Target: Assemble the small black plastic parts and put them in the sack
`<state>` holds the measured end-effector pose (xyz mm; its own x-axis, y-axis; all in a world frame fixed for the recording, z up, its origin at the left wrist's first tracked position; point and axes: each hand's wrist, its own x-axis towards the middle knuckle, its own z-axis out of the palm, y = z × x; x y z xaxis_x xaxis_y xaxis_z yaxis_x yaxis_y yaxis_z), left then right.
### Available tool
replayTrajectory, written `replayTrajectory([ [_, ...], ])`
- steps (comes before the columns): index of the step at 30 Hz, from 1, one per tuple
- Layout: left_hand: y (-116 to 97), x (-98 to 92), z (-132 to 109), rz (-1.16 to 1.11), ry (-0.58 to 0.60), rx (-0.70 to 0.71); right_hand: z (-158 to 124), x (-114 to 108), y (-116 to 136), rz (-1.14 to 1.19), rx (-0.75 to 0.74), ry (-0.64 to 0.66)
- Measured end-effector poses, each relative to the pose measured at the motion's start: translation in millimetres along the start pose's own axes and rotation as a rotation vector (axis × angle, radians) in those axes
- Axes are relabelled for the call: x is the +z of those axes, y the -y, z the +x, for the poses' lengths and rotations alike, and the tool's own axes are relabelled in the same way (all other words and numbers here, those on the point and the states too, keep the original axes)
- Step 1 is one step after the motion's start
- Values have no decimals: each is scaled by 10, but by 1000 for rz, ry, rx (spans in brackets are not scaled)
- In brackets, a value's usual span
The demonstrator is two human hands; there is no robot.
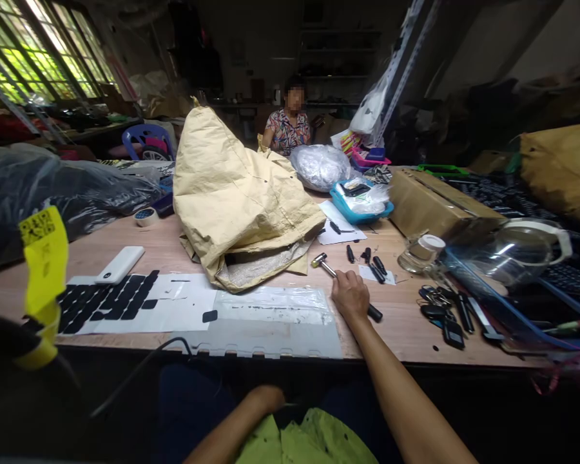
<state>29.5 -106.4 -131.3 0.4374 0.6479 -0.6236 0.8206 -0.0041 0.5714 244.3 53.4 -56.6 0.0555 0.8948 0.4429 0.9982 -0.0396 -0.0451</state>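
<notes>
My right hand point(350, 295) is closed round the handle of a small hammer point(376, 314) at the table's front. The metal head points away from me, and the black grip end sticks out past my wrist. Below the table edge, against the green clothing, is my left hand point(269, 398); its fingers are hidden in shadow. Left of the hammer lies a clear plastic sheet point(270, 332). Beside that, a white paper point(174, 309) carries rows of black pieces point(118, 303). Several small black parts point(378, 265) rest just beyond my right hand.
A large crumpled paper sack point(241, 193) stands mid-table. Rightward are a lidded glass jar point(418, 254), keys point(437, 303), a clear jug point(522, 248) and a cardboard box point(439, 206). A blue basket point(360, 212) sits behind. Across the table is another person point(289, 129).
</notes>
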Motion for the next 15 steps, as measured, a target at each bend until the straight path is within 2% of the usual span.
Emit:
replayTrajectory([
  [2,-153,-93,-147,58,2,-3,-4,15,-20,1,-1,-12],
  [4,-353,-311,-324,115,-3,130,-8,23,-34,3,-4,-19],
  [6,-549,-647,-467,-4,15,310,-12,25,-43,7,-8,-24],
  [8,-680,-1051,-515,-170,-58,410,-15,25,-47,10,-14,-32],
  [10,-710,-1464,-450,-275,-305,377,-16,27,-49,12,-15,-39],
  [11,-687,-1657,-384,-306,-470,303,-16,28,-48,13,-15,-38],
  [14,-521,-2119,-141,-143,-984,-110,-14,31,-39,16,-16,-34],
  [15,-452,-2227,-68,-81,-1078,-255,-13,31,-36,18,-18,-33],
])
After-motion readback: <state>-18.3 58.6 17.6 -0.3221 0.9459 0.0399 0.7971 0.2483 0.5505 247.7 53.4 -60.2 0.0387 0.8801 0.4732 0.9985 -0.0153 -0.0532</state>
